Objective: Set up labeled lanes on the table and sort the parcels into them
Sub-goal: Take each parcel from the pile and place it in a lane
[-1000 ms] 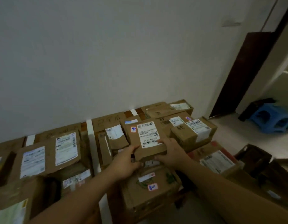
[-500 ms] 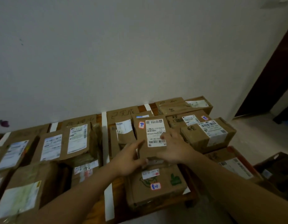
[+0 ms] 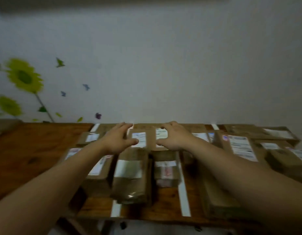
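Parcels [image 3: 129, 173] lie in lanes between white tape strips [image 3: 183, 189] on counter [image 3: 36, 150]. Left hand [image 3: 118, 139] and right hand [image 3: 174, 138] flank back-row parcels [image 3: 140, 139], fingers [image 3: 121, 127] spread, gripping nothing; probably squaring them to lane.

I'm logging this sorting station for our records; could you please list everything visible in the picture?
Parcels: a dozen or more (blurred), brown cardboard with white labels, rows across table's middle and right.
Tape strips: several, white, between parcel rows.
Table: one, brown wood, bare at left.
Wall: one, white, behind table.
Sunflower decals: two, yellow-green, wall's left.
Small stickers: about four, green, blue, purple, near sunflowers.
Left hand: one, open, over far middle parcels.
Right hand: one, open, beside it, holding nothing.
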The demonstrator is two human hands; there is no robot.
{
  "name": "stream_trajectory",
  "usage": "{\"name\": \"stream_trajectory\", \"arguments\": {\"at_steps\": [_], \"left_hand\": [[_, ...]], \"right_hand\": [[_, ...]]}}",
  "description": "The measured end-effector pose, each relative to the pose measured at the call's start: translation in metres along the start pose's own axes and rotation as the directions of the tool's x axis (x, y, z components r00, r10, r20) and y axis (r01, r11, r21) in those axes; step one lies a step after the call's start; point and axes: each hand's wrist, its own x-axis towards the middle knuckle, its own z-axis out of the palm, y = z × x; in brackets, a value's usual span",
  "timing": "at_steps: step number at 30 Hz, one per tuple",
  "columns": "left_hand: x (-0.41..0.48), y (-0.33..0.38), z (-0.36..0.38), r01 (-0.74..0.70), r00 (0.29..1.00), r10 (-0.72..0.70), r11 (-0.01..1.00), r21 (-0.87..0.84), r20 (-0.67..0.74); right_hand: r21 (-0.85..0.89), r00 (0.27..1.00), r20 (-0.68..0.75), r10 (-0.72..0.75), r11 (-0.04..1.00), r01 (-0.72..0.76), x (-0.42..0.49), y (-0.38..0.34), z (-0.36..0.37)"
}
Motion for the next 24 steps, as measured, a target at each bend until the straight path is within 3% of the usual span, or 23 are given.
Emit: {"name": "stream_trajectory", "arguments": {"at_steps": [6, 15, 24], "left_hand": [[-0.084, -0.133, -0.099, 0.215, 0.973, -0.214, 0.977, 0.008, -0.089], [-0.189, -0.295, -0.182, 0.545, 0.82, -0.555, 0.832, -0.106, -0.142], [-0.182, -0.424, -0.257, 0.641, 0.722, -0.668, 0.744, -0.189, -0.18]], "right_hand": [[0.002, 0.984, 0.071, -0.163, 0.987, 0.163, 0.036, -0.166, 0.048], [0.011, 0.896, 0.166, -0.412, 0.909, 0.416, 0.091, -0.363, 0.124], [0.041, 0.839, 0.193, -0.509, 0.859, 0.511, 0.196, -0.502, 0.183]]}}
